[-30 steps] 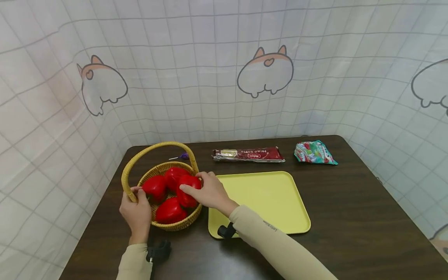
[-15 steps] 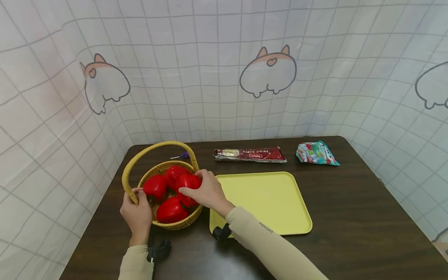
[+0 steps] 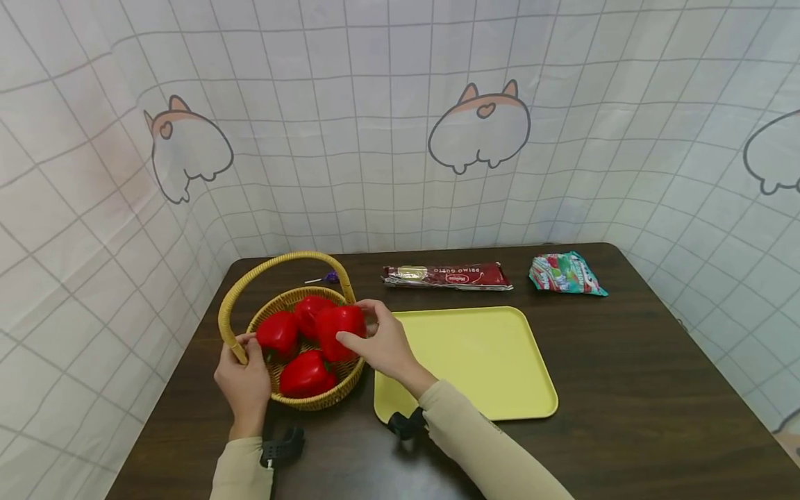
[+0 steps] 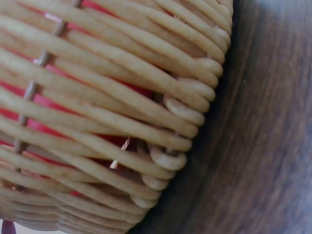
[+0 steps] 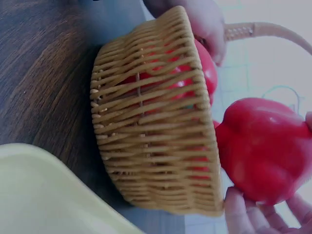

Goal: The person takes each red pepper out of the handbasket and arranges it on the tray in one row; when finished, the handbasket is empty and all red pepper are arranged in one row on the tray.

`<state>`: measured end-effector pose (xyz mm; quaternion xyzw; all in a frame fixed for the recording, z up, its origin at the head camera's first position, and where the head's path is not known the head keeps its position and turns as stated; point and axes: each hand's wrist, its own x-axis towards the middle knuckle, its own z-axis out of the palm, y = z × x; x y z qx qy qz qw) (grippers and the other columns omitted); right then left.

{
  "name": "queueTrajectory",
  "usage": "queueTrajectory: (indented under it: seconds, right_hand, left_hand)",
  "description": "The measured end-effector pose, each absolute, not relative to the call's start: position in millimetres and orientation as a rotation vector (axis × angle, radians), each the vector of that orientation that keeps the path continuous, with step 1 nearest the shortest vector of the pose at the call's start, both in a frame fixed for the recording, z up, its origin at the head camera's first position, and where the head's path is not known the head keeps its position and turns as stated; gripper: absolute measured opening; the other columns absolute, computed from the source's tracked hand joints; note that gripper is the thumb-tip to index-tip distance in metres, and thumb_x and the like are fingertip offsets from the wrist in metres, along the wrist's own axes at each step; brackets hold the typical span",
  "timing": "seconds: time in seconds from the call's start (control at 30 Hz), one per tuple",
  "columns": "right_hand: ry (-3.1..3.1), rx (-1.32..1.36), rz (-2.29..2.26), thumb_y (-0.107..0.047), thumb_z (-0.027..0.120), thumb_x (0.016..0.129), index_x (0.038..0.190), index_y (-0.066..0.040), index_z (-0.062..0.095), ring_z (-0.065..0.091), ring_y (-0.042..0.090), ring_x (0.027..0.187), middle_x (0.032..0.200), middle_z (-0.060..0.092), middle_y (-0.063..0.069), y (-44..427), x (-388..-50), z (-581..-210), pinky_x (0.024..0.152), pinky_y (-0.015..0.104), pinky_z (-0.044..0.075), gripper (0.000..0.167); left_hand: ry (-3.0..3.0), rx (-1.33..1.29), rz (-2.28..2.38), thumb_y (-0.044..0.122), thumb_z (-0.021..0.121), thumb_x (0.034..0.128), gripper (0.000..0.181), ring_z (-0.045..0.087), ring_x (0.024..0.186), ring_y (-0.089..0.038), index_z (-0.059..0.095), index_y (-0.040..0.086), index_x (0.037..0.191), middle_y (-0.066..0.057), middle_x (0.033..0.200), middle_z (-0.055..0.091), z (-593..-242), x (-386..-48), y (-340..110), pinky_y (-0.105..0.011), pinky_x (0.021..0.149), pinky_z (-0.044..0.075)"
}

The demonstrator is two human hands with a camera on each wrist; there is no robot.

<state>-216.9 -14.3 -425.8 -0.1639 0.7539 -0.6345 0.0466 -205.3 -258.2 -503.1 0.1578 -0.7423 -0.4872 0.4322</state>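
A wicker basket [image 3: 312,401] with an arched handle holds several red peppers, one of them [image 3: 306,375] at its near side. The left hand [image 3: 244,382] grips the basket's rim at the foot of the handle. At the basket's right side, the right hand [image 3: 389,347] holds a red pepper [image 3: 339,332] between thumb and fingers. In the right wrist view that pepper [image 5: 265,148] is above the rim of the basket [image 5: 156,122], fingers round it. The left wrist view shows only the woven side of the basket [image 4: 107,97] close up.
A yellow tray [image 3: 475,361] lies right of the basket, under the right forearm. Behind it are a dark red packet [image 3: 446,276] and a teal bag [image 3: 565,273]. A purple lollipop [image 3: 331,277] lies behind the basket. A patterned curtain borders the table.
The right hand has moved slightly to the right and the pepper it holds has risen from among the others. The left hand remains on the basket.
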Motion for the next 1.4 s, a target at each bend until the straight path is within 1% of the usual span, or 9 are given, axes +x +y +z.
queueTrajectory:
  seconds: [0.1,0.23,0.33,0.47,0.6,0.73,0.83,1.1,1.4]
  right_hand:
    - [2.226,-0.542,-2.010,-0.013,0.069,0.087,0.138,0.000,0.041,0.062,0.036,0.106,0.133,0.049,0.019,-4,-215,-425,0.080,0.040,0.056,0.060]
    - [2.204,-0.538,-2.087,-0.011,0.070,0.087,0.144,-0.007,0.037,0.060,0.036,0.112,0.138,0.047,0.017,6,-228,-451,0.084,0.041,0.055,0.066]
    - [2.201,-0.514,-2.137,-0.011,0.071,0.086,0.145,-0.011,0.037,0.060,0.033,0.112,0.139,0.047,0.014,16,-230,-458,0.084,0.041,0.054,0.069]
    - [2.214,-0.481,-2.161,-0.009,0.073,0.083,0.146,-0.009,0.038,0.058,0.032,0.115,0.139,0.045,0.012,29,-232,-465,0.086,0.040,0.054,0.071]
    - [2.233,-0.413,-2.159,-0.005,0.074,0.080,0.145,-0.003,0.037,0.053,0.036,0.120,0.140,0.041,0.015,41,-236,-471,0.091,0.042,0.051,0.074]
    - [2.231,-0.350,-2.156,-0.001,0.073,0.080,0.144,0.002,0.034,0.049,0.041,0.122,0.142,0.040,0.021,50,-231,-464,0.095,0.046,0.049,0.075]
    - [2.231,-0.335,-2.142,0.001,0.072,0.080,0.144,0.003,0.033,0.048,0.042,0.123,0.142,0.041,0.022,56,-227,-459,0.096,0.046,0.048,0.075]
    - [2.212,-0.300,-2.138,0.002,0.073,0.079,0.144,0.001,0.036,0.046,0.040,0.124,0.144,0.041,0.018,65,-231,-471,0.097,0.044,0.048,0.075]
    - [2.150,-0.354,-2.139,0.011,0.071,0.078,0.144,0.002,0.036,0.047,0.042,0.124,0.145,0.040,0.021,62,-235,-481,0.097,0.046,0.047,0.076]
  left_hand:
    - [-1.846,0.395,-1.224,0.009,0.059,0.0949,0.015,0.048,0.067,-0.009,0.068,-0.001,0.101,-0.007,0.087,0.066,-504,-205,-258,-0.020,0.060,0.036]
    - [-1.834,0.389,-1.229,0.009,0.059,0.0949,0.015,0.048,0.067,-0.008,0.068,-0.001,0.101,-0.009,0.087,0.066,-504,-205,-258,-0.020,0.060,0.036]
    - [-1.832,0.390,-1.227,0.010,0.059,0.0949,0.015,0.048,0.067,-0.008,0.068,-0.001,0.101,-0.010,0.088,0.067,-503,-205,-258,-0.020,0.061,0.036]
    - [-1.836,0.393,-1.221,0.010,0.059,0.0947,0.015,0.048,0.067,-0.008,0.068,-0.001,0.101,-0.012,0.090,0.068,-503,-205,-258,-0.020,0.060,0.035]
    - [-1.842,0.387,-1.220,0.010,0.059,0.0947,0.015,0.047,0.066,-0.009,0.068,-0.001,0.101,-0.013,0.089,0.068,-503,-205,-258,-0.020,0.059,0.035]
    - [-1.846,0.376,-1.220,0.010,0.059,0.0949,0.015,0.046,0.066,-0.009,0.068,-0.001,0.101,-0.012,0.086,0.066,-503,-205,-258,-0.020,0.058,0.034]
    - [-1.848,0.372,-1.217,0.010,0.059,0.0950,0.015,0.046,0.065,-0.010,0.068,-0.001,0.101,-0.011,0.085,0.066,-503,-205,-258,-0.020,0.058,0.034]
    - [-1.847,0.363,-1.228,0.011,0.059,0.0953,0.015,0.046,0.065,-0.011,0.067,0.001,0.102,-0.005,0.084,0.063,-504,-205,-257,-0.020,0.057,0.035]
    - [-1.852,0.353,-1.233,0.010,0.059,0.0953,0.015,0.046,0.065,-0.010,0.067,0.000,0.102,-0.010,0.084,0.064,-505,-205,-258,-0.020,0.059,0.035]
